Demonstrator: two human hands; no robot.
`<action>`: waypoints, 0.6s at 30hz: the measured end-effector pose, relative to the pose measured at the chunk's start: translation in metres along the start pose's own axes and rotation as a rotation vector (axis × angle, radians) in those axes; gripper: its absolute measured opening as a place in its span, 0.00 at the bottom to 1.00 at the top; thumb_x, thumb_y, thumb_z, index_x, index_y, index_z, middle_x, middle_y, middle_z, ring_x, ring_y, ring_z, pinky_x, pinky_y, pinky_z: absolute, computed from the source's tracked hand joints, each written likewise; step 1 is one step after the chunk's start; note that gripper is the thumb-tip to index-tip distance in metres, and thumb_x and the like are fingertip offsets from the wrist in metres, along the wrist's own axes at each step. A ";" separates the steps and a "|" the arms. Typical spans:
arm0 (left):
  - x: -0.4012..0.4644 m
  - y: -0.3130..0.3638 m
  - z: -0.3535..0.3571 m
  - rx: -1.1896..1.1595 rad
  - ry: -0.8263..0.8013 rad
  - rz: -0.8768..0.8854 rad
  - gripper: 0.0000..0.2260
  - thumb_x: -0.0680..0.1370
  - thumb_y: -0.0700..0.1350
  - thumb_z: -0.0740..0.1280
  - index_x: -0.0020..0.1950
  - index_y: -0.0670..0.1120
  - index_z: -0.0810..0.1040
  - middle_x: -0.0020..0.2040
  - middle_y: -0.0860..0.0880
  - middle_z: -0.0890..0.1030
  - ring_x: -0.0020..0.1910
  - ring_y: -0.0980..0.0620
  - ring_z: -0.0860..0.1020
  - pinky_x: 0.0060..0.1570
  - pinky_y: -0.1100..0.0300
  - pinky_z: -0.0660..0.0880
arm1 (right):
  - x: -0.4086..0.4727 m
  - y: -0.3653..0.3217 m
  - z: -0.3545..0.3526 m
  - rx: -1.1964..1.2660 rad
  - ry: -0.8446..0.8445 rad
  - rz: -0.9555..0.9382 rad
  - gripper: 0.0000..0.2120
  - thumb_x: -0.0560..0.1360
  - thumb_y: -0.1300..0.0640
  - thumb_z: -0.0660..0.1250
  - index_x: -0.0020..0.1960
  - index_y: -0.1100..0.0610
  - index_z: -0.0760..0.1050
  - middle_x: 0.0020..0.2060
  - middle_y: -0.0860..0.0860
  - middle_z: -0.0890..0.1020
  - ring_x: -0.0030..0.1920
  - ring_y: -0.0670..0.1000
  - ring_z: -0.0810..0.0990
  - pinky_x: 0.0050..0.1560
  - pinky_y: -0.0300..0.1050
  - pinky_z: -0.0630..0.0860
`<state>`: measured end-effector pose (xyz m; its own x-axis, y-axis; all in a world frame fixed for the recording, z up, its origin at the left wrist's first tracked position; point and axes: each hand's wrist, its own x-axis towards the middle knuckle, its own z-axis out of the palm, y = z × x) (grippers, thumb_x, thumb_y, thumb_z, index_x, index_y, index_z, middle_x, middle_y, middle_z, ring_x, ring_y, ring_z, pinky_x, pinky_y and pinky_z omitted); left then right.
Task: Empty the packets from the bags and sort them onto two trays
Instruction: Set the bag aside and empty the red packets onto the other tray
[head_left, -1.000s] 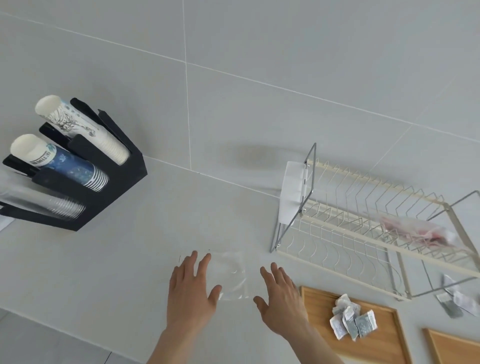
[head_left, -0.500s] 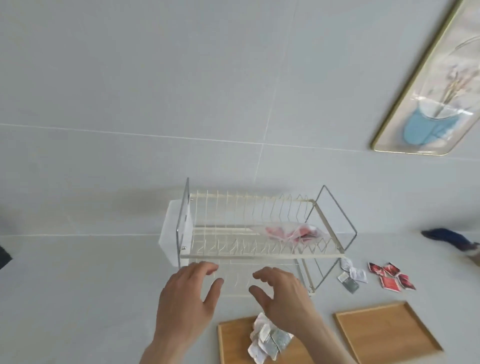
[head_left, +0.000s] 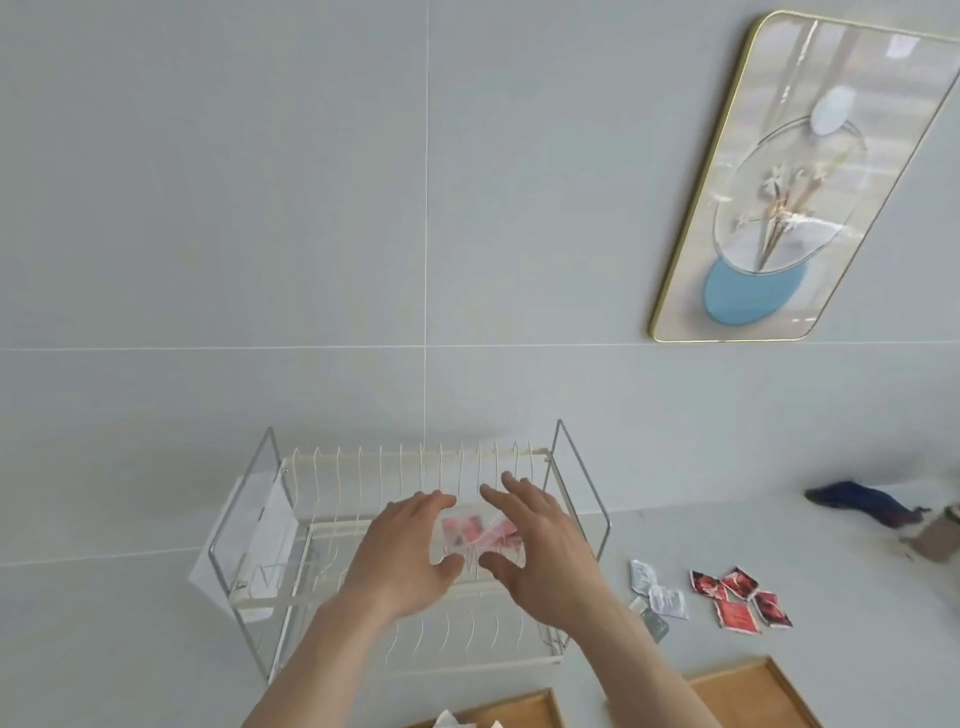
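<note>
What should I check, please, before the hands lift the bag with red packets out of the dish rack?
1. Both hands at the clear bag: ok, left hand and right hand flank it.
2. Firm grasp: cannot tell.
3. Bag free of the dish rack wires: cannot tell.
4. Right wooden tray has room: ok, visible part bare.
5. Loose red packets sorted: not ok, on the counter.

wire dish rack (head_left: 363, 499), framed picture (head_left: 810, 176)
</note>
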<state>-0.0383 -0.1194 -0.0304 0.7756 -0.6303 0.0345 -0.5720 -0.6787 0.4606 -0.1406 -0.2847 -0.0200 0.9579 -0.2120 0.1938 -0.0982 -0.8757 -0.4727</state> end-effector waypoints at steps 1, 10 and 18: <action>0.001 -0.001 0.002 -0.004 -0.043 -0.030 0.29 0.76 0.57 0.67 0.76 0.56 0.65 0.75 0.58 0.70 0.76 0.52 0.66 0.75 0.54 0.63 | 0.003 0.001 0.003 -0.002 -0.069 -0.021 0.35 0.74 0.43 0.70 0.78 0.42 0.60 0.80 0.46 0.60 0.80 0.50 0.56 0.77 0.51 0.59; -0.005 0.005 0.008 -0.089 0.033 -0.086 0.07 0.75 0.57 0.68 0.52 0.61 0.80 0.44 0.65 0.82 0.49 0.63 0.78 0.53 0.58 0.77 | 0.005 0.012 0.030 -0.011 -0.033 -0.056 0.20 0.73 0.46 0.71 0.64 0.45 0.77 0.58 0.43 0.81 0.62 0.48 0.76 0.65 0.45 0.68; -0.007 0.036 -0.024 -0.366 0.320 0.083 0.05 0.79 0.48 0.70 0.50 0.59 0.84 0.45 0.65 0.85 0.48 0.65 0.82 0.50 0.65 0.78 | 0.013 -0.002 -0.008 0.408 0.209 0.059 0.04 0.77 0.56 0.68 0.45 0.49 0.80 0.40 0.43 0.83 0.44 0.44 0.80 0.44 0.36 0.72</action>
<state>-0.0578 -0.1302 0.0072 0.8075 -0.4899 0.3285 -0.5484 -0.4182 0.7242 -0.1307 -0.2891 -0.0094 0.8748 -0.3761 0.3053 0.0028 -0.6263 -0.7796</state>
